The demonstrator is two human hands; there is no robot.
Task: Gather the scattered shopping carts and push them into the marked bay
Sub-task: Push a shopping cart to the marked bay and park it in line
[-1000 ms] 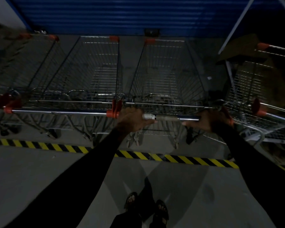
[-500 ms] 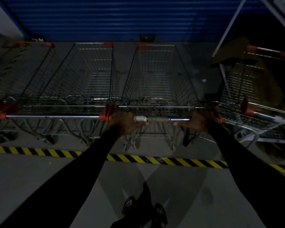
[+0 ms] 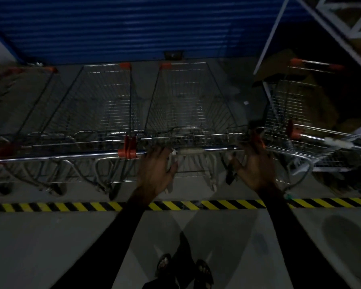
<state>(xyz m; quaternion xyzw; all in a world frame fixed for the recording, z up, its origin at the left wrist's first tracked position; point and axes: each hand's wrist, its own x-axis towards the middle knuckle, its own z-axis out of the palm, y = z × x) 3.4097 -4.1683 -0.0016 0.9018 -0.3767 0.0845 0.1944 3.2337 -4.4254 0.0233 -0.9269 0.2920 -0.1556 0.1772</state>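
Both hands have let go since a moment ago: left hand (image 3: 155,171) and right hand (image 3: 255,166) hover fingers spread just behind the handlebar (image 3: 204,150) of the shopping cart (image 3: 188,107), parked beyond the striped floor tape (image 3: 71,206).

No legible text or signs anywhere

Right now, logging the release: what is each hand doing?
Left hand: open, fingers spread, at the cart handle, not gripping it.
Right hand: open, fingers spread, not gripping.
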